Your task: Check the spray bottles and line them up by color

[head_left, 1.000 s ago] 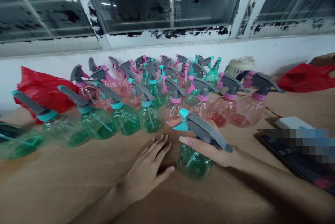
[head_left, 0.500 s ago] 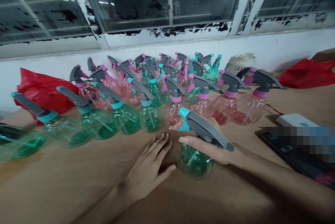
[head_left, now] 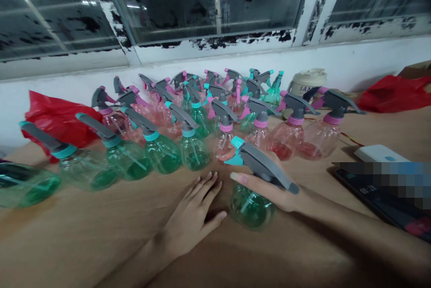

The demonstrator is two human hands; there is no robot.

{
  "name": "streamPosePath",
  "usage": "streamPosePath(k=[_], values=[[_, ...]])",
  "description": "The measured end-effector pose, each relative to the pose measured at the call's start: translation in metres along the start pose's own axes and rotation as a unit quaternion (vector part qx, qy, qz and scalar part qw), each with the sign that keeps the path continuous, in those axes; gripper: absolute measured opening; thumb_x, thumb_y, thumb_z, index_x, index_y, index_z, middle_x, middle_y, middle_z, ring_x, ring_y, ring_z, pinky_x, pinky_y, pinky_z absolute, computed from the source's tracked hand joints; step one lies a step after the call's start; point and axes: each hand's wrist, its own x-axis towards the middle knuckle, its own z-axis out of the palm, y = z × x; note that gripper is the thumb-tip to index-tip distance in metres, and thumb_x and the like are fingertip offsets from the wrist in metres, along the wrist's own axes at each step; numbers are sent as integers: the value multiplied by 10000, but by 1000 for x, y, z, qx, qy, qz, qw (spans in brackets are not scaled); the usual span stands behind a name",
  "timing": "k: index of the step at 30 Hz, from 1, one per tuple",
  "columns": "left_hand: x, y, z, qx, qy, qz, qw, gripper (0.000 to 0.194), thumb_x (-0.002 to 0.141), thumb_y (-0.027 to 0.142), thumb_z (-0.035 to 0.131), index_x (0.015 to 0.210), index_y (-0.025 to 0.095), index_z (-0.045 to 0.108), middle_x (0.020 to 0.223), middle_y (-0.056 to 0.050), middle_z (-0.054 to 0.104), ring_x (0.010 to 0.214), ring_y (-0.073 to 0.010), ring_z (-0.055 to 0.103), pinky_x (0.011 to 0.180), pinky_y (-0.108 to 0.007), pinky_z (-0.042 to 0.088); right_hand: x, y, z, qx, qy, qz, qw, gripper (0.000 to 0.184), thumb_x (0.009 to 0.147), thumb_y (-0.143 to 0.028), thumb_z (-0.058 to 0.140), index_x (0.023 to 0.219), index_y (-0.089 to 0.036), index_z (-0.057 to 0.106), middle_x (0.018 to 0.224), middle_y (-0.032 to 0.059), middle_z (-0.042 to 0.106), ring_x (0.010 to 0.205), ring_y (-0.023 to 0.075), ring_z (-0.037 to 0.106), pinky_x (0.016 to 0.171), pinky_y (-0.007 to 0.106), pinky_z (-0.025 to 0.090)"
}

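My right hand (head_left: 269, 189) is wrapped round the neck of a green spray bottle (head_left: 251, 207) with a grey and teal trigger head (head_left: 259, 164); the bottle stands on the wooden table (head_left: 84, 229). My left hand (head_left: 191, 216) lies flat on the table just left of the bottle, fingers stretched out, holding nothing. Behind them stand several green spray bottles (head_left: 161, 151) and several pink spray bottles (head_left: 292, 135) in rows up to the wall.
A red plastic bag (head_left: 57, 119) lies at the back left and another red bag (head_left: 393, 92) at the back right. A cream tub (head_left: 308, 81) stands by the wall. A white box (head_left: 382, 153) and a dark phone (head_left: 384, 200) lie at the right.
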Motion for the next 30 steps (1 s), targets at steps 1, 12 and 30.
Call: streamPosePath(k=[1,12,30], values=[[0,0,0,1,0,0,1000,592,945,485,452,1419,151,336,1476,-123,355,1341,-260,346,1090,-450,299,0,0,0,3,-2,6,1000,249,818,-282,622,1057,-218,604,770,-31,603,615,112,542,579,258,454],[0,0,2,-3,0,0,1000,596,935,483,474,1410,145,352,1484,-129,336,1339,-255,350,1091,-441,299,-3,4,-1,-3,-21,10,1000,330,832,-339,611,1145,-235,601,801,-16,612,606,121,535,606,281,469],[0,3,-2,-15,-24,-8,1000,595,949,493,442,1400,110,373,1456,-136,385,1350,-260,327,1107,-447,271,-5,11,-5,15,-48,68,996,137,878,-351,551,902,-226,602,787,-1,629,770,164,643,721,313,511]])
